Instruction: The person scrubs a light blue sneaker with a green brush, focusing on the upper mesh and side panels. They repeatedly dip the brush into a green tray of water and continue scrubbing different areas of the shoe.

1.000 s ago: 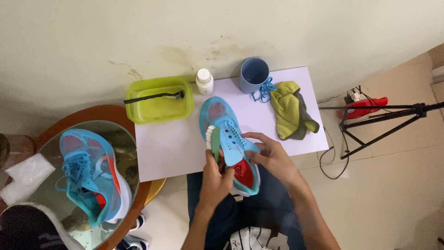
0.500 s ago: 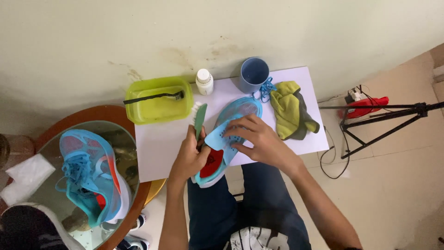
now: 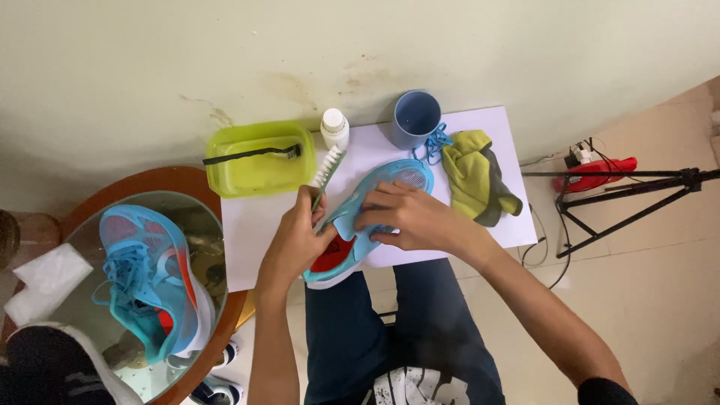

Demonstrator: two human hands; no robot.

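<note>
You're tipping the blue shoe (image 3: 375, 214) flatter across the white table (image 3: 247, 247) now, right hand (image 3: 409, 217) clamping its soft, light upper, left hand (image 3: 300, 240) gripping the green brush (image 3: 328, 171) beside the sturdier sole.

Shoe (image 3: 375, 217) on table (image 3: 247, 240), tub (image 3: 259, 161) left, cloth (image 3: 472, 176) right

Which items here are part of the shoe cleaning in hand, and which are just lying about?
In use: blue shoe under the right hand; green-handled brush in the left hand.

Lying about: green tub with black brush, white bottle, blue cup, yellow-green cloth, second shoe, tripod.
</note>
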